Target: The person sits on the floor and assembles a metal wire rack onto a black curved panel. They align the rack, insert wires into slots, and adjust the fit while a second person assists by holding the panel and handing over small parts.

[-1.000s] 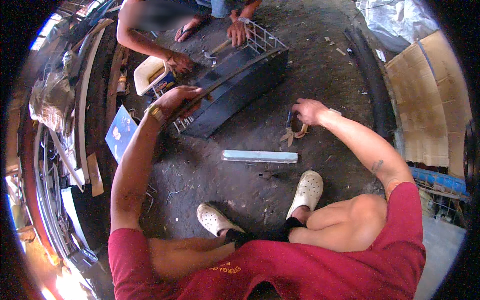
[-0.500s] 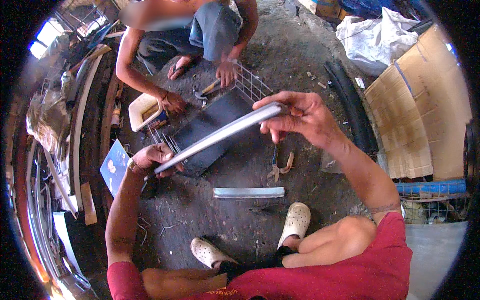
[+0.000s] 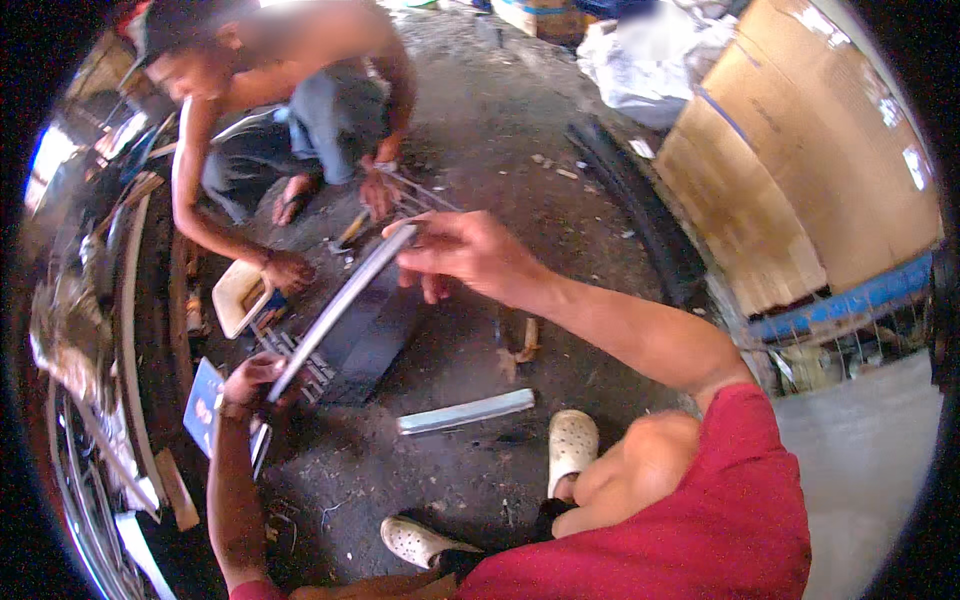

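A long, narrow silver strip is held up slantwise between my two hands. My left hand grips its lower near end. My right hand pinches the higher far end between thumb and fingers. Beneath the strip, a flat black panel lies on the dark floor beside some wire grid. A second, shorter pale strip rests on the floor nearer my feet. Right of the panel is a tool with brownish handles, its kind too blurred to tell.
Across from me a person squats, one hand by a pale plastic container, the other at a wire rack. A hammer-like tool lies between. Long strips line the left; cardboard and a black tube stand right.
The view has swung, shifting the surroundings leftward in the picture. The held strip now slants more steeply. Both hands keep their hold on it, and the other person's head has come into view.
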Available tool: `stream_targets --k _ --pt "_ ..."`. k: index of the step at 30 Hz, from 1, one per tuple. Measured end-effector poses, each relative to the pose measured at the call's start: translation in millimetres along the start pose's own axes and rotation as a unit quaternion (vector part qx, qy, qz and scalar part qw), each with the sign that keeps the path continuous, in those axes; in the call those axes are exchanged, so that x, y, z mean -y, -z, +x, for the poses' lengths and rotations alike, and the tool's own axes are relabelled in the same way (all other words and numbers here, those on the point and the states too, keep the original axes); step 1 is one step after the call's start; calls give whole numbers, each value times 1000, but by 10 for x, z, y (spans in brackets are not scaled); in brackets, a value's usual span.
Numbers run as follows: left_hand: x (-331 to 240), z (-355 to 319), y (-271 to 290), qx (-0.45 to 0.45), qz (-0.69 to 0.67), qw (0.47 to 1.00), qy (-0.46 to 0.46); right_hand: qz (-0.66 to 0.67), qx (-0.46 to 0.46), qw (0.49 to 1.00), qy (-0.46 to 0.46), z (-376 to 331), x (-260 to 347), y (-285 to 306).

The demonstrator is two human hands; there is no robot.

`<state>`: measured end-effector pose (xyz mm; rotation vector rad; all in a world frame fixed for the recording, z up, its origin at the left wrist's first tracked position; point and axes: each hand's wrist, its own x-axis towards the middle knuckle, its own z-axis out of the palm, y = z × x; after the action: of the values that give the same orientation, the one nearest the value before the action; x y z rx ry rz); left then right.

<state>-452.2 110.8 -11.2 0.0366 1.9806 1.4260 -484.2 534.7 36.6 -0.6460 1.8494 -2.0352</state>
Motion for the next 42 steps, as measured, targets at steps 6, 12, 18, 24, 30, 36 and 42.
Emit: stream_targets --k 6,12,18,24,30,36,42 --pt "-232 -28 49 -14 225 973 -40 -195 65 958 -202 -276 -929 11" --pt "-80 417 -298 -118 436 889 -79 -447 240 859 -74 -598 -1151 -9" --pt "236 768 -688 -169 481 856 -86 -499 282 818 -47 -685 -1269 -83" --pt "566 1215 -901 -136 445 875 -136 -521 313 793 -34 -683 -1242 -173" --pt "400 1170 -987 -137 381 906 -124 -578 333 741 -76 -707 -1301 -166" --pt "157 1114 -1024 -147 308 935 -94 -598 361 702 -134 -694 -1451 -183" --pt "126 1342 -995 -128 277 947 -96 -557 368 727 -161 -699 -1493 -104"
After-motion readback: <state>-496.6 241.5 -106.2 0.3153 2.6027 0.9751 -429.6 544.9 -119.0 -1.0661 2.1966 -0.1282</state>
